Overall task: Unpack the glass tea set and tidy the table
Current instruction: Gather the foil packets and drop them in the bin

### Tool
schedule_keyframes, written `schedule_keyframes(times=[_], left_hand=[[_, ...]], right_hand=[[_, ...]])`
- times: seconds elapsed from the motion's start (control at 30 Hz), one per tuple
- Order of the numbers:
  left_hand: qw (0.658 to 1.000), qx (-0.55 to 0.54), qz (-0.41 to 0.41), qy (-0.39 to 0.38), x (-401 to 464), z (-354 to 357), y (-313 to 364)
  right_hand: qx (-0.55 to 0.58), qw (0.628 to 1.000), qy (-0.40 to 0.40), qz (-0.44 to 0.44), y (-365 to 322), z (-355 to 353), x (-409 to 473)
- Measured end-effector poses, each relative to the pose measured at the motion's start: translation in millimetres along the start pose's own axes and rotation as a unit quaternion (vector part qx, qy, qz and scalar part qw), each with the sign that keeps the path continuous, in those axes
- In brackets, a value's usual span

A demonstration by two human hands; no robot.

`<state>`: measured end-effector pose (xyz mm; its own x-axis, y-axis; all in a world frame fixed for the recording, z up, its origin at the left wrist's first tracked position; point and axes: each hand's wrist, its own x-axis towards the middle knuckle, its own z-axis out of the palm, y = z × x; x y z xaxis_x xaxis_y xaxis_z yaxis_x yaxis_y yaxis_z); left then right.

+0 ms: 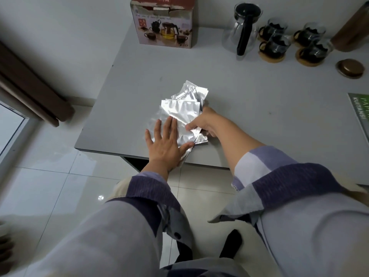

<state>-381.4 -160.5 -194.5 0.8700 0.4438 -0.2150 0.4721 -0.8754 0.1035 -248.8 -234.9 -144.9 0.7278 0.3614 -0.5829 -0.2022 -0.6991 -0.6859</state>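
We see a pile of foil packets (pixel 182 114) near the front edge of the grey table (pixel 249 100). Left hand (pixel 166 143) lies flat on them, fingers spread. Right hand (pixel 201 124) pinches the pile's right side. Box (pixel 162 27) stands at the back; glass teapot (pixel 242 30) and four cups (pixel 293 42) on coasters sit back right, well apart.

- At three o'clock I read "KUITANSI" in white on a green booklet (pixel 359 110).
- At twelve, the tea-set box (pixel 164 27) carries print too blurred to read.
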Motion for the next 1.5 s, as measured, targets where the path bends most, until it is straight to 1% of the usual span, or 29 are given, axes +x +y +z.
schedule_keyframes(times=[0.1,0.2,0.27,0.37,0.47,0.5,0.53,0.6,0.7,0.73,0.83,0.9,1.03,1.1,1.23,1.27,1.4,1.47,1.5], left_hand=[[1.000,-0.006,0.011,0.006,-2,0,1],[0.998,-0.034,-0.039,0.041,-5,0,9],[0.991,-0.087,-0.088,0.051,-6,-4,20],[0.974,-0.171,-0.141,0.037,-4,-13,38],[0.960,-0.227,-0.158,0.034,3,-26,53],[0.949,-0.273,-0.153,0.030,7,-31,59],[0.928,-0.342,-0.146,0.021,11,-37,66],[0.874,-0.466,-0.136,-0.003,21,-45,81],[0.832,-0.543,-0.109,-0.033,29,-55,112],[0.828,-0.550,-0.093,-0.049,31,-55,126],[0.847,-0.525,-0.029,-0.077,26,-63,178],[0.853,-0.514,0.012,-0.086,19,-66,218],[0.845,-0.515,0.089,-0.113,-6,-62,304],[0.839,-0.513,0.131,-0.127,-28,-56,350],[0.829,-0.504,0.162,-0.179,-78,-36,441],[0.832,-0.493,0.172,-0.187,-90,-28,462],[0.845,-0.455,0.199,-0.199,-136,6,531],[0.849,-0.430,0.210,-0.225,-154,29,558],[0.850,-0.413,0.211,-0.251,-162,43,569]], right_hand=[[0.108,0.994,0.023,0.008,20,-2,-3],[0.188,0.981,0.043,0.028,35,-9,-4],[0.241,0.967,0.066,0.041,44,-18,-4],[0.301,0.947,0.100,0.046,58,-34,-8],[0.370,0.921,0.112,0.048,70,-49,-9],[0.392,0.912,0.113,0.049,72,-54,-11],[0.408,0.905,0.110,0.047,74,-60,-14],[0.426,0.897,0.108,0.039,76,-75,-23],[0.444,0.887,0.118,0.039,85,-107,-40],[0.446,0.885,0.125,0.043,92,-121,-47],[0.458,0.871,0.171,0.050,121,-166,-70],[0.463,0.858,0.214,0.055,145,-196,-90],[0.463,0.831,0.300,0.063,204,-256,-130],[0.467,0.817,0.330,0.070,240,-283,-155],[0.494,0.764,0.410,0.063,313,-331,-212],[0.496,0.754,0.425,0.068,332,-341,-227],[0.489,0.727,0.471,0.108,410,-368,-270],[0.472,0.710,0.511,0.109,446,-370,-285],[0.457,0.707,0.529,0.109,460,-368,-292]])
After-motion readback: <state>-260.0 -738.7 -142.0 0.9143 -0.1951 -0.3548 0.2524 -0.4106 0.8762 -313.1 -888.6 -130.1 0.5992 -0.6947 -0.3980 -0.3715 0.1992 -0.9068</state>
